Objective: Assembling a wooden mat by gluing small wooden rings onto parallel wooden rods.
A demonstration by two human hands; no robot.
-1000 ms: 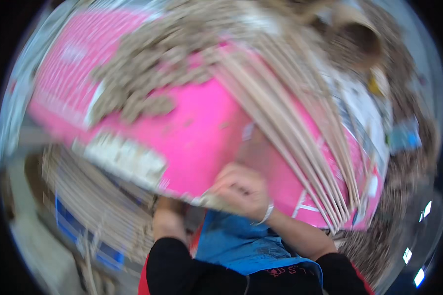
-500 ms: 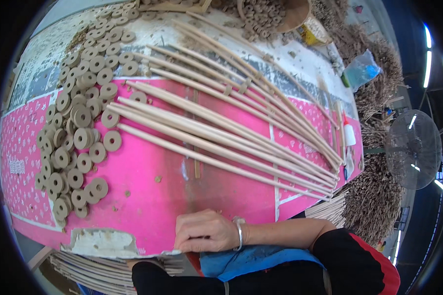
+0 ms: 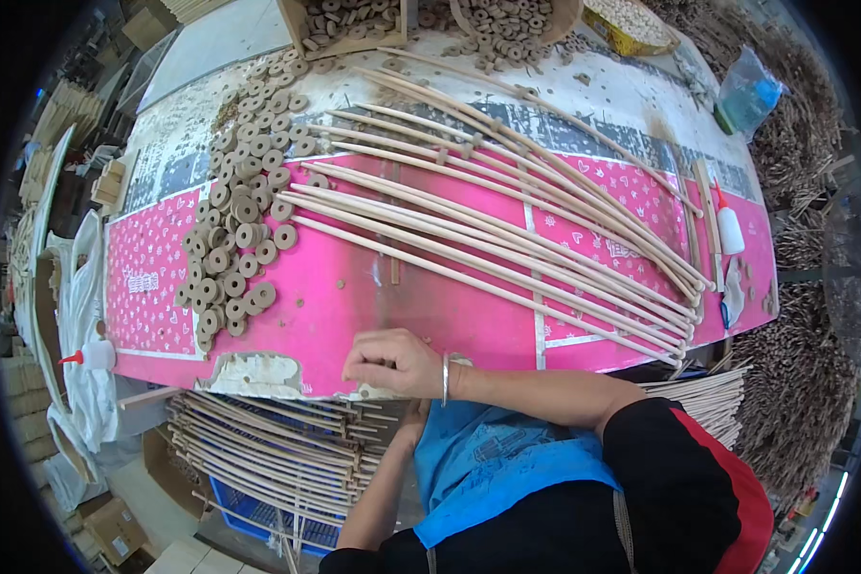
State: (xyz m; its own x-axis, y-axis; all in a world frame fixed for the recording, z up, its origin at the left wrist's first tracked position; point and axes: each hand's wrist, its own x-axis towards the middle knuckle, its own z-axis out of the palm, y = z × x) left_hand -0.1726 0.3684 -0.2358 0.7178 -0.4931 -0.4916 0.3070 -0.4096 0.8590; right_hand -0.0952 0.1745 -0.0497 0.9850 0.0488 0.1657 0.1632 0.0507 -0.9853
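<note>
My right hand (image 3: 392, 364), with a silver bangle (image 3: 446, 380) at its wrist, is closed at the table's front edge. Its fingers curl under, so whatever they hold, if anything, is hidden. From below rises my left forearm (image 3: 378, 493); the left hand is hidden beneath the right wrist and the table edge. Beyond the right hand, pale wooden rods (image 3: 488, 239) lie fanned across the pink table covering (image 3: 354, 297). A few rods carry small rings. To their left spreads a heap of grey-brown rings (image 3: 244, 206) with holes through the middle.
More rings fill a wooden box (image 3: 297, 29) at the back. At right stand a white squeeze bottle (image 3: 730, 231) with a red tip and a plastic bag (image 3: 748, 91). Under the front edge, rods (image 3: 268, 435) are stacked over a blue crate (image 3: 230, 502). Another squeeze bottle (image 3: 97, 356) is far left.
The view has shifted, bringing the rods under the table, my left forearm and the left side of the room into sight. My right hand remains closed near the front edge.
</note>
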